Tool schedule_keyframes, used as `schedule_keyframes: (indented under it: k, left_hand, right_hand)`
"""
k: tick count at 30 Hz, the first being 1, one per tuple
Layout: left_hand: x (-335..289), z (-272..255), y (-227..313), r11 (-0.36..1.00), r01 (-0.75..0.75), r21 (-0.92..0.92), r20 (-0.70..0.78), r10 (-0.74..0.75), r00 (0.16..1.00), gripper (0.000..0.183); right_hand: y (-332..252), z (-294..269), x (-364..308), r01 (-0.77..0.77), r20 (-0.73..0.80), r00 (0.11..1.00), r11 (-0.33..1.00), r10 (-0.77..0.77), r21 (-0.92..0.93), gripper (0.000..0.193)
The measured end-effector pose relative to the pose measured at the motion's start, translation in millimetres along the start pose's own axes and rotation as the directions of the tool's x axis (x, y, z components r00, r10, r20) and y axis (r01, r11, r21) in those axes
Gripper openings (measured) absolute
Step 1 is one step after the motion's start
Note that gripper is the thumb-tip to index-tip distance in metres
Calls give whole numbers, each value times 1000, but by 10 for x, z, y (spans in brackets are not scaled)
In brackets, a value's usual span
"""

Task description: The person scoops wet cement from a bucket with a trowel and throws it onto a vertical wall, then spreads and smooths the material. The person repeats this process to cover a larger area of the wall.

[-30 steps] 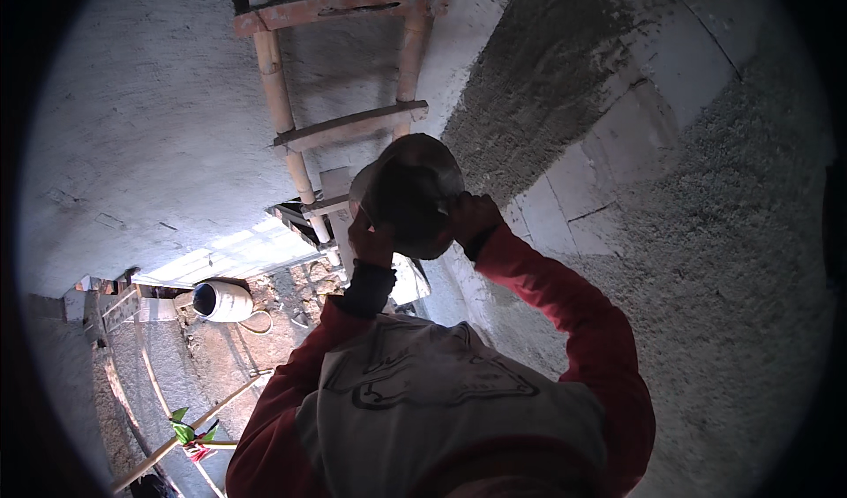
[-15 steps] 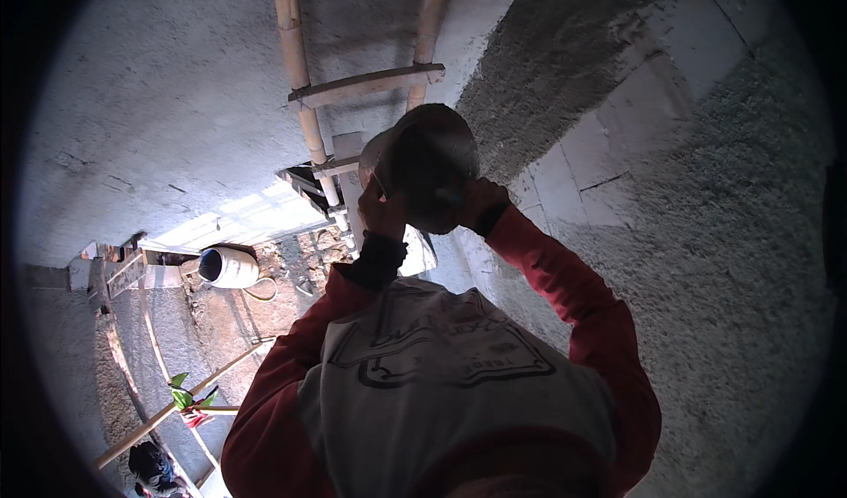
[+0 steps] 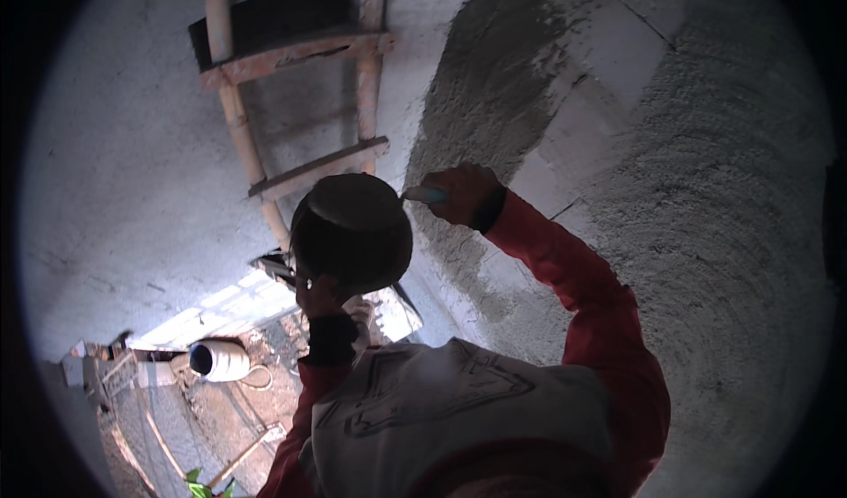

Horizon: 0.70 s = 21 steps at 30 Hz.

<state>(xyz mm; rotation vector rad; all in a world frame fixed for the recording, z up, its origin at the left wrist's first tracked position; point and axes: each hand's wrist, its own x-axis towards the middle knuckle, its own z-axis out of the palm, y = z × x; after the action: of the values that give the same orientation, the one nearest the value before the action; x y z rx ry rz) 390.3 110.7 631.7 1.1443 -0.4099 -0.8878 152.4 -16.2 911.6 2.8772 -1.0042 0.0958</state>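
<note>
My left hand (image 3: 319,295) is closed on the lower edge of a dark round bucket (image 3: 357,255), held up in front of my chest. A greyish oval patch shows at the bucket's far side; whether it is mortar or a tool's blade I cannot tell. To the right of the bucket, my right hand (image 3: 460,193) grips the light blue handle of a trowel (image 3: 427,195). The handle's tip points at the bucket's rim, and the blade is not clearly visible. Beyond my right hand, a dark band of wet plaster (image 3: 481,74) covers part of the wall.
A bamboo ladder (image 3: 236,119) with wooden rungs stands ahead, left of the plaster. Pale bare blocks (image 3: 578,132) border rough grey plaster (image 3: 706,207) on the right. Far below left lie a white barrel (image 3: 225,361) and a bamboo pole (image 3: 238,458) with green leaves near it.
The bucket has come down and left with my left hand. My right hand has left the bucket's side and now shows the trowel handle. The view has shifted, bringing more ladder into sight.
</note>
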Motion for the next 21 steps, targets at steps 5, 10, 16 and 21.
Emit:
schedule_keyframes:
  k: [5, 10, 16, 21]
  left_hand:
    - [-170, 277, 870, 986, 109, -128, -128, -126, 984, 61]
    - [106, 63, 903, 996, 76, -39, -254, -84, 963, 57]
    - [385, 76, 749, 963, 68, -262, -288, -145, 947, 58]
    - [554, -74, 571, 960, 81, -268, -340, -173, 924, 60]
  right_hand:
    - [442, -387, 510, 226, -304, 942, 938, -143, 262, 28]
    - [350, -586, 825, 249, -318, 929, 954, -188, 164, 28]
    - [-110, 638, 871, -154, 228, 964, 987, 139, 48, 21]
    - [-107, 495, 973, -36, 237, 971, 999, 29, 27, 28]
